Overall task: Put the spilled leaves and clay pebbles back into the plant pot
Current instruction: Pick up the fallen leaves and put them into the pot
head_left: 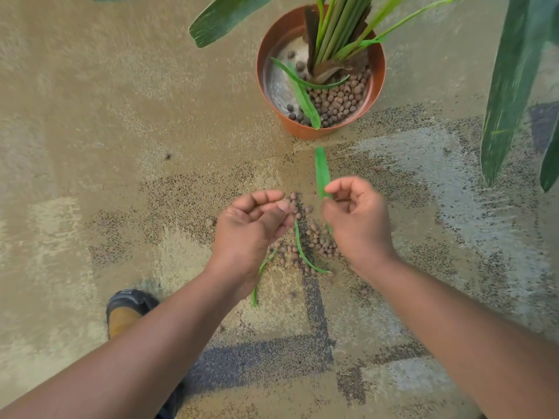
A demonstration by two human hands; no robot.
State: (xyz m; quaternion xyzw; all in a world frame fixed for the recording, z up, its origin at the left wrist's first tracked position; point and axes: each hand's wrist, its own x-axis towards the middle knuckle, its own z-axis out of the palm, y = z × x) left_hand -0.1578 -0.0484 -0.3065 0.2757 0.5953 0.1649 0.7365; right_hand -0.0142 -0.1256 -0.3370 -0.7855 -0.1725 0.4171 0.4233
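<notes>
The clay pebbles (314, 240) are lying heaped on the carpet (90, 146) near the plant pot (375, 95), among thin leaves (302, 252). The right hand (357, 219) is pinching a broad leaf (322, 170); the left hand (254, 222) is hovering, fingers curled, seemingly empty. Next, probably: carrying that leaf far, into the pot.

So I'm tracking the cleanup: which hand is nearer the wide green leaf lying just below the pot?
Right. The right hand pinches the wide leaf at its near end. The left hand hovers apart, across the pebble pile.
</notes>
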